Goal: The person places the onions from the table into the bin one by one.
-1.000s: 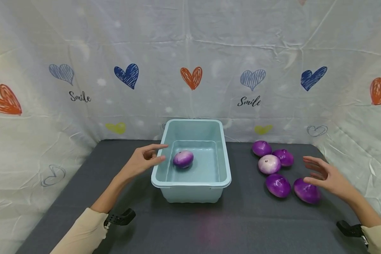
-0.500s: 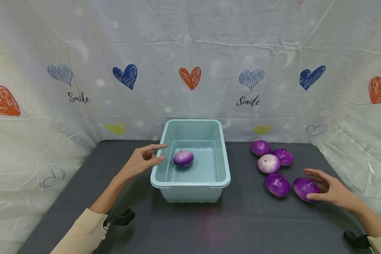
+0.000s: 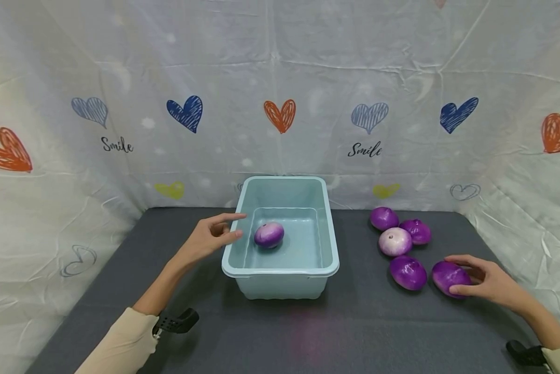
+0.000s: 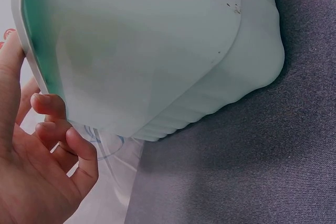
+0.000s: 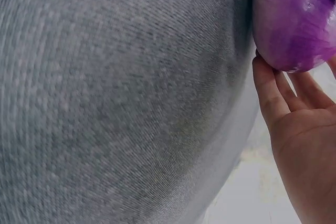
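A light blue plastic basin (image 3: 282, 285) stands on the dark cloth with one purple onion (image 3: 269, 235) inside. At its left rim is my left hand (image 3: 209, 238), thumb and index finger reaching over the edge; the left wrist view shows the other fingers curled outside, against the basin wall (image 4: 157, 40). On the right, my right hand (image 3: 489, 280) grips a purple onion (image 3: 449, 279) from its right side, thumb in front and fingers behind. That onion (image 5: 294, 22) is close to the cloth in the right wrist view, fingertips along its underside.
Left of the gripped onion lies another purple onion (image 3: 408, 272). Behind it are a whitish onion (image 3: 395, 242) and two more purple ones (image 3: 384, 218). A white curtain (image 3: 326, 62) printed with hearts hangs behind the dark tablecloth (image 3: 354, 332).
My right hand has come down and toward me onto the nearest right-hand onion and closed around it. My left hand and the basin have stayed in place.
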The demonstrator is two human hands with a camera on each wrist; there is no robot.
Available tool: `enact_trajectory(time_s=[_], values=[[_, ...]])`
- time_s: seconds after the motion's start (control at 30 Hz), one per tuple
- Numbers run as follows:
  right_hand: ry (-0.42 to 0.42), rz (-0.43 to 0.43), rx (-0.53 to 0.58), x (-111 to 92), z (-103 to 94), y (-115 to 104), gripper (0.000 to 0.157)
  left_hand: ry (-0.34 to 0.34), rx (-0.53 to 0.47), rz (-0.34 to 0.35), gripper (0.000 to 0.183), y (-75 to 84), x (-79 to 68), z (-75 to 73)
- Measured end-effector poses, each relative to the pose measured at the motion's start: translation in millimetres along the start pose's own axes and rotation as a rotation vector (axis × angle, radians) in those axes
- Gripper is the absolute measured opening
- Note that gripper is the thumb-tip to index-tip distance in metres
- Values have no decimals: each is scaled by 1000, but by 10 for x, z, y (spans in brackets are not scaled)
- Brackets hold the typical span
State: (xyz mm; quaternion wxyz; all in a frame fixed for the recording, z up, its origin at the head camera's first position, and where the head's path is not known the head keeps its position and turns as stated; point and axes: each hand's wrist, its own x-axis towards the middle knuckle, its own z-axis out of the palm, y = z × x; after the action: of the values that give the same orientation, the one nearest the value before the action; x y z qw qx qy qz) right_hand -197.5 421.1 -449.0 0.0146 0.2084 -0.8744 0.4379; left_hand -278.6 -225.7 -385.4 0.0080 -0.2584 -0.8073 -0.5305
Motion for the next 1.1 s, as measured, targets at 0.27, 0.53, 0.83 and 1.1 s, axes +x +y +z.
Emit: enact_trajectory(time_s=[0.27, 0.53, 0.83, 1.1], values=[[16, -3, 18, -14, -89, -60, 57, -1, 5, 12, 42, 6, -10, -4], [6, -11, 10, 55, -180, -182, 55, -4, 18, 31, 41, 3, 1, -8], [13, -14, 1, 222, -279, -361, 56, 5, 15, 22, 40, 1, -1, 4], [17, -11, -11, 445, -242, -493, 56, 10, -1, 34, 39, -14, -4, 9]])
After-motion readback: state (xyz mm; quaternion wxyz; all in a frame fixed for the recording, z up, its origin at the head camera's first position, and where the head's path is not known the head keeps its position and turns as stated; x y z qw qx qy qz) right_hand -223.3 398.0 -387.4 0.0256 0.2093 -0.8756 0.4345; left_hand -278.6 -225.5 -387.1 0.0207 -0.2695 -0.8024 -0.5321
